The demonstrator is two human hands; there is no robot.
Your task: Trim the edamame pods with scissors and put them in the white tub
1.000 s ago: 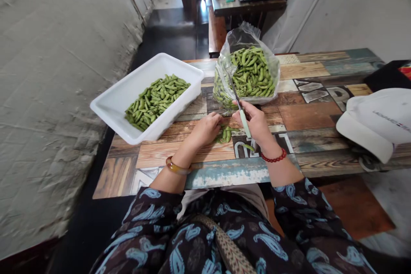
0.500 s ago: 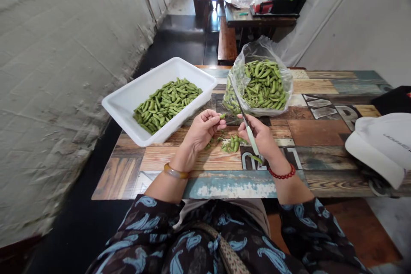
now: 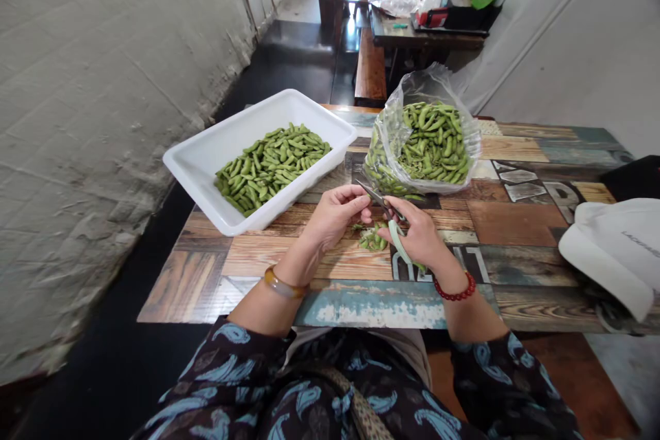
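Observation:
My left hand [image 3: 337,214] is pinched closed over the middle of the table; the edamame pod seen at its fingertips earlier is now mostly hidden by the fingers. Wrapped around the pale green handles of a pair of scissors [image 3: 398,240], my right hand [image 3: 416,230] holds the dark blades pointing up and left, close by the left fingertips. Below the hands lies a small pile of pods and trimmings [image 3: 372,239]. A clear plastic bag [image 3: 394,151] full of edamame pods [image 3: 438,141] stands just beyond the right hand.
At the left, a white plastic tub [image 3: 193,175] holds many pods [image 3: 273,165]. The patchwork-patterned table [image 3: 330,261] carries a white cap [image 3: 613,244] at its right end. Farther back are a wooden bench [image 3: 370,69] and another table [image 3: 386,27] with clutter.
The scissors have swung leftward, their blades now beside my left fingertips. My left hand stays pinched, with the pod less visible. The whole view has shifted slightly.

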